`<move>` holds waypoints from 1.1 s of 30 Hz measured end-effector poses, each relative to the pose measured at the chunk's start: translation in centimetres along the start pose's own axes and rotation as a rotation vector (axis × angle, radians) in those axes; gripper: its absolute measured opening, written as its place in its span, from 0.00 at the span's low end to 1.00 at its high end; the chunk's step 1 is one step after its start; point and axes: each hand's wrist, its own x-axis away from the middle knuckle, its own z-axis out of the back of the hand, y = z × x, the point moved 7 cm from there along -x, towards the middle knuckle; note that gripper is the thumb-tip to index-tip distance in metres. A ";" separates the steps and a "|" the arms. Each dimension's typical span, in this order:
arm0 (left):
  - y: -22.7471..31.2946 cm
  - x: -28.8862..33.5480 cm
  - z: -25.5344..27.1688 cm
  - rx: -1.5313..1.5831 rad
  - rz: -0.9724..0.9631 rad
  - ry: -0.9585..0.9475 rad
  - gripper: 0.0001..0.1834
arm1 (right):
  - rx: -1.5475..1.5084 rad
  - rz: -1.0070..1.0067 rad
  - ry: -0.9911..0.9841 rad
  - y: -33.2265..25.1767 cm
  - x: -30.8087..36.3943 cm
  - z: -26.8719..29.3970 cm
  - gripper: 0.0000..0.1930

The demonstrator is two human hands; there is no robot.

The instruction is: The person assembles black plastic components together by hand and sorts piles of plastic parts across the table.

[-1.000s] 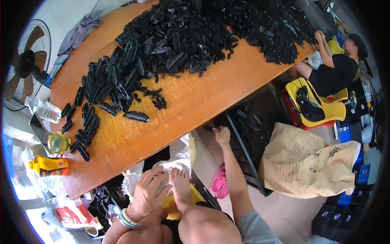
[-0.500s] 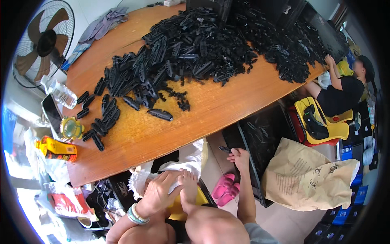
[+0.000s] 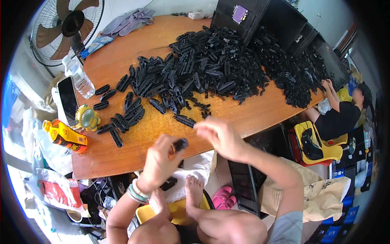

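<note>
My left hand [image 3: 157, 159], with bracelets at its wrist, is closed around a dark, shiny elongated plastic piece [image 3: 179, 145] over the table's front edge. To its right, my right hand [image 3: 222, 138] hovers above the edge with bent fingers; motion blur hides whether anything is between the fingertips. Just past those fingertips lies a long black slotted plastic part [image 3: 185, 120]. Several similar parts [image 3: 132, 113] rest in a loose cluster to the left. Behind them spreads a large heap of black plastic parts [image 3: 211, 67].
The wooden table [image 3: 162, 34] carries a yellow bottle [image 3: 67, 137], small fan [image 3: 87, 117], phone [image 3: 68, 97] and water bottle [image 3: 81, 79] at left. Black crate [image 3: 243, 183], paper bag [image 3: 308, 191] and pink slippers [image 3: 223, 197] are below right. A person [image 3: 337, 116] sits far right.
My left hand has risen from beside my foot to the table edge and now holds a dark piece. My right hand has swung up and left from beside the crate. The view has shifted.
</note>
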 end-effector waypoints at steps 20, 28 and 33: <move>-6.6 3.0 0.1 0.640 0.389 0.143 0.14 | -0.208 -0.388 0.400 9.5 -1.7 -1.6 0.05; -5.5 3.9 -1.6 0.779 0.539 0.040 0.13 | -0.527 -0.145 0.219 0.1 2.6 -5.3 0.07; -4.2 4.1 -1.7 0.794 0.556 -0.023 0.13 | -0.309 -0.023 0.182 -0.5 3.2 -6.1 0.10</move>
